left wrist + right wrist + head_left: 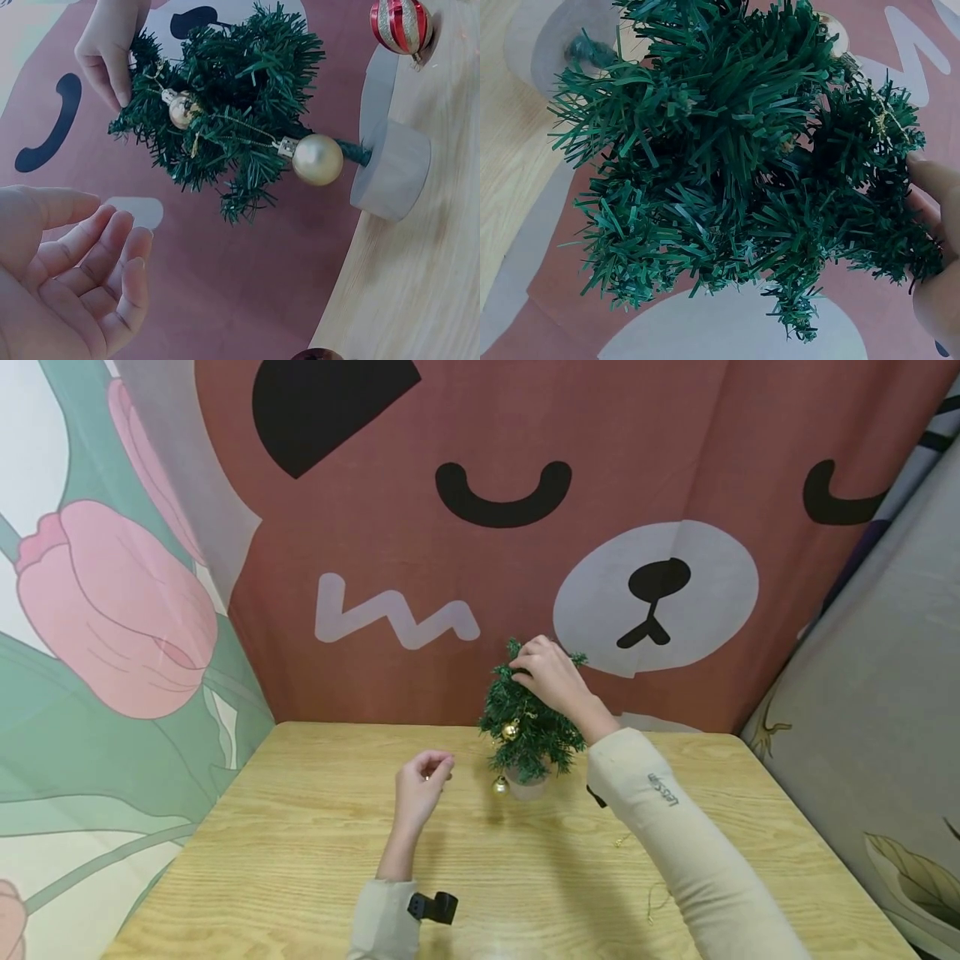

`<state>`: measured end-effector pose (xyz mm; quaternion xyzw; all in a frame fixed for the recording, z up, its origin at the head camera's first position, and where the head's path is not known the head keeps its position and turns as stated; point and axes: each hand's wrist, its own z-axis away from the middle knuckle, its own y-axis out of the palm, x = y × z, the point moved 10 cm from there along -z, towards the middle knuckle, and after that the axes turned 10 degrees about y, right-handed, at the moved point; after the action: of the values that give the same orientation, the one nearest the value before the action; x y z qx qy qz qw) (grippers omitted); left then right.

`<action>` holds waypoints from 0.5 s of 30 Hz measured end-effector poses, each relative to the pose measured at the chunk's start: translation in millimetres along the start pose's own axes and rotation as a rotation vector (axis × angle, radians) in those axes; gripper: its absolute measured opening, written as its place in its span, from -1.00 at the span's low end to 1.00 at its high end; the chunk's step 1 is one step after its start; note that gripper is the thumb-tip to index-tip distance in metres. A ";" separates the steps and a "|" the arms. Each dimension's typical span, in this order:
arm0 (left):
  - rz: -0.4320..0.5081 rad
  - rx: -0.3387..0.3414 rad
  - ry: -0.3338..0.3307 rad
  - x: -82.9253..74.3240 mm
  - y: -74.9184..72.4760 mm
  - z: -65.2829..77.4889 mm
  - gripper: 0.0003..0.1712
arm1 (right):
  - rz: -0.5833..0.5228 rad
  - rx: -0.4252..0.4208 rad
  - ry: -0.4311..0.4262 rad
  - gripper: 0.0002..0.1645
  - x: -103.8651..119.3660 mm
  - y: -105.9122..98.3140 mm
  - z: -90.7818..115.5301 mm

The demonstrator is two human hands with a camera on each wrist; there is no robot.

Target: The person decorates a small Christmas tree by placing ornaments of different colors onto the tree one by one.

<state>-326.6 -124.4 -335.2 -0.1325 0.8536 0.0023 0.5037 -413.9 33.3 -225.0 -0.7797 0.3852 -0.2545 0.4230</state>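
A small green artificial Christmas tree (525, 714) stands on the table in a pale round pot (394, 171). At its top, my right hand (551, 675) pinches a branch tip; in the right wrist view the thumb and fingers (937, 187) lie around the end of the greenery. A shiny gold ball (511, 730) hangs midway up the tree. Lower down hangs a matte gold ball (317, 160) on a gold string. To the left of the tree, apart from it, my left hand (422, 789) is raised with loosely curled fingers and nothing seen in it.
On the wooden table (300, 827) a striped red and silver ball (402, 25) lies past the pot. A dark reddish ball (317, 354) shows partly at the left wrist view's lower edge. Gold strings (658, 906) lie beside my right sleeve. A bear-print curtain (375, 685) hangs behind the table.
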 end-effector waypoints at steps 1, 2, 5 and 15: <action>-0.003 -0.003 -0.004 -3.0 -1.1 0.4 -0.88 | 0.003 -0.001 -0.001 -0.80 0.1 0.2 -0.1; -0.003 -0.004 -0.007 -3.7 -2.0 0.5 -0.88 | 0.004 -0.002 -0.003 -0.81 0.3 0.5 -0.2; 0.000 -0.002 -0.012 3.6 -4.1 -1.3 -0.87 | 0.008 -0.006 -0.009 -0.83 1.0 0.9 -0.6; 0.009 -0.025 -0.047 44.5 -10.5 -7.7 -0.85 | 0.014 -0.024 -0.006 -0.85 1.9 0.7 0.2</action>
<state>-351.2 -145.6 -368.4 -0.1348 0.8419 0.0186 0.5221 -413.0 31.6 -225.6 -0.7827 0.3925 -0.2446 0.4166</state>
